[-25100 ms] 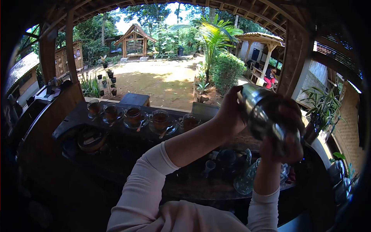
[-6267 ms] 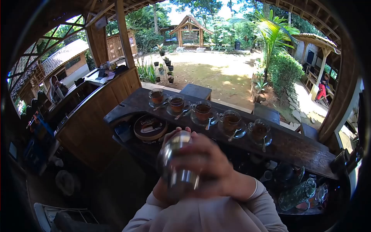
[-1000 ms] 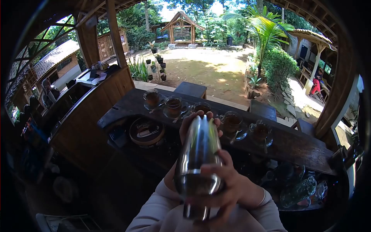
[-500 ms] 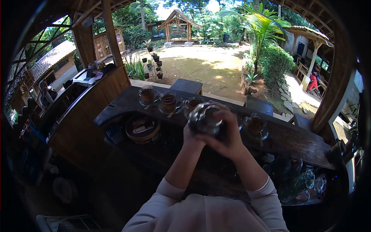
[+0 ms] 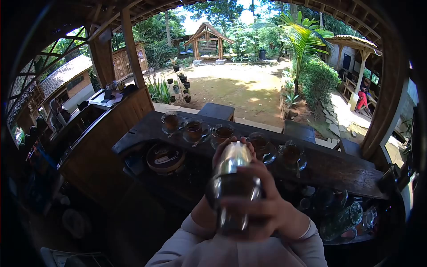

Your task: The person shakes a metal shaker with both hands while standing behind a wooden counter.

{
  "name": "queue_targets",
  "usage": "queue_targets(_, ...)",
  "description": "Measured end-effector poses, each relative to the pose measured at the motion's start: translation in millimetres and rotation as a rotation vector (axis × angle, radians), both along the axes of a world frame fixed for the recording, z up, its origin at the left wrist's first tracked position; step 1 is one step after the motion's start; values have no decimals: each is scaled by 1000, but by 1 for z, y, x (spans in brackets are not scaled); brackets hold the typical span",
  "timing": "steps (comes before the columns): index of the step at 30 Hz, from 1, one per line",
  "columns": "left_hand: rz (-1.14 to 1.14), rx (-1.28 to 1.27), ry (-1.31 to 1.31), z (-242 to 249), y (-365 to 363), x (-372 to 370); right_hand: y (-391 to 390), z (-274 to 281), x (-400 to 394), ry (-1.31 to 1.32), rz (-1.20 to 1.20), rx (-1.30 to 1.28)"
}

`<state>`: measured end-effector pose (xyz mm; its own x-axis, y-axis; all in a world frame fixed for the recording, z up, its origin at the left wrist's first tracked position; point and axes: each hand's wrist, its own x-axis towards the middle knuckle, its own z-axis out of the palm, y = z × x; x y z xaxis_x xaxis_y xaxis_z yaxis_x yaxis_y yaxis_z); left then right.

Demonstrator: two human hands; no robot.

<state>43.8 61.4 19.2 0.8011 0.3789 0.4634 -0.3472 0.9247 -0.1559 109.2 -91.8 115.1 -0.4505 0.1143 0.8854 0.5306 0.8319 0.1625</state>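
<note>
A shiny metal cocktail shaker (image 5: 235, 162) is held in both hands in front of my chest, tilted and blurred by motion. My right hand (image 5: 264, 200) wraps its near part from the right. My left hand (image 5: 219, 155) closes round its far side, mostly hidden behind the metal, with fingertips showing by the rounded end. Beyond the shaker, several glass cups of brown drink stand on saucers along the dark wooden counter; the middle cup (image 5: 222, 132) is closest to my left fingers. A spoon lies on the saucer of the right cup (image 5: 291, 153).
A round box (image 5: 165, 158) sits on a lower shelf at left. Glass jars and a green-tinted glass vessel (image 5: 342, 220) are low at right. Stools (image 5: 216, 111) stand beyond the counter (image 5: 338, 171). A seated person (image 5: 364, 98) is far off at right.
The shaker has come down and nearer to my chest, swinging from a foreshortened pose to a longer view. Both hands moved with it, uncovering more cups behind.
</note>
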Motion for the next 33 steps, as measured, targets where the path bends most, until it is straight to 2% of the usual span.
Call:
queue_targets(1,223,296,52,21,-2,0,-11,-5,-5,-87,151,3)
queue_targets(2,335,320,-92,56,-33,-10,-9,-5,-2,-84,152,5)
queue_targets(3,333,323,-87,55,-34,-6,-7,-5,4,-56,142,-34)
queue_targets(5,602,227,4,38,-34,6,4,-8,18,3,123,-118)
queue_targets(6,-16,-166,97,-32,9,4,35,-22,32,82,-20,-109)
queue_targets(7,506,64,533,-12,-10,20,53,-44,26,677,38,-404)
queue_targets(9,773,309,547,-1,-33,17,46,-34,29,756,1,-479)
queue_targets(10,287,196,-49,-15,-9,13,39,-26,28,424,17,-299)
queue_targets(11,242,33,60,5,-24,-5,21,-16,19,98,35,-134)
queue_targets(13,288,292,-83,39,-18,-8,-11,-8,-12,-110,157,101)
queue_targets(14,348,324,-88,56,-30,-18,-8,-8,-11,-109,163,105)
queue_targets(16,364,246,13,37,-13,-13,6,-13,-9,-15,255,149)
queue_targets(17,377,159,111,21,-1,-12,20,-16,-3,100,226,17)
queue_targets(18,320,-137,259,-7,0,-18,39,-21,12,89,48,-122)
queue_targets(19,516,179,102,-19,1,-1,59,-32,12,465,114,-293)
queue_targets(21,872,210,673,-10,-21,-5,58,-28,19,539,8,-474)
queue_targets(22,556,134,179,-10,-9,-15,53,-18,15,333,147,-304)
queue_targets(23,594,171,382,-40,21,-22,28,0,-2,48,97,-190)
queue_targets(24,564,202,213,-6,6,-39,25,-11,-29,110,266,68)
queue_targets(25,531,243,47,42,-22,-53,4,-4,-29,-66,366,48)
queue_targets(26,586,278,-64,61,-40,-62,-6,-3,-32,-114,371,61)
queue_targets(27,635,305,-52,64,-40,-71,-10,-3,-34,-161,374,76)
queue_targets(29,622,156,146,33,-12,-78,36,-11,-43,102,529,89)
queue_targets(30,854,-5,239,25,-29,-73,51,-18,-32,115,401,-118)
queue_targets(31,576,120,116,-17,-5,-76,60,-6,-31,134,144,-344)
queue_targets(32,638,-65,294,-23,-4,-74,79,-36,-40,695,263,-634)
queue_targets(33,691,-252,468,-13,-8,-72,75,-24,-40,725,279,-713)
